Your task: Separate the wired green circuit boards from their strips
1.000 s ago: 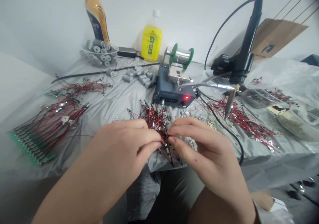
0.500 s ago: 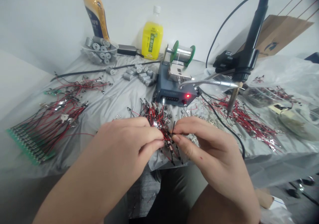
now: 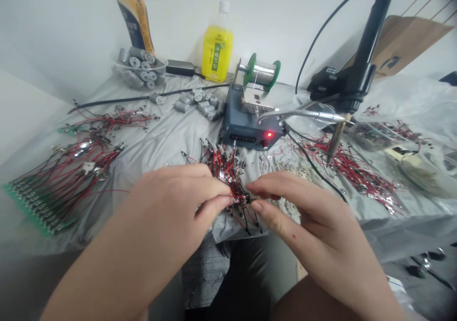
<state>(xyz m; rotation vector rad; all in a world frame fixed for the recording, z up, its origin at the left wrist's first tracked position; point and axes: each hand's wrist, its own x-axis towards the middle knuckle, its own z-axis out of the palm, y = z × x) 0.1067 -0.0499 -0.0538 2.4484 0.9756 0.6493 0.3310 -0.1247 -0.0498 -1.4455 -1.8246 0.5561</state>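
My left hand [image 3: 178,202] is closed in a pinch. A thin red wire [image 3: 235,198] shows at its fingertips, though the end inside the pinch is hidden. To the right, my right hand [image 3: 310,216] has its thumb and forefinger apart, with nothing seen between them. Its fingertips are close to a small dark piece beside the left hand's fingers. Beneath and beyond both hands lies a heap of red and black wires [image 3: 223,161] with small metal and black ends.
A blue-grey soldering unit [image 3: 243,121] with a solder spool [image 3: 262,75] stands behind the heap. A soldering iron [image 3: 335,142] hangs point-down from a black clamp [image 3: 342,87] at right. Small motors [image 3: 202,104], a wired green board [image 3: 32,206] and more red wires [image 3: 353,173] lie around.
My right thumb and forefinger have parted and moved slightly right, away from the black wire they pinched. My left hand stays pinched in nearly the same place.
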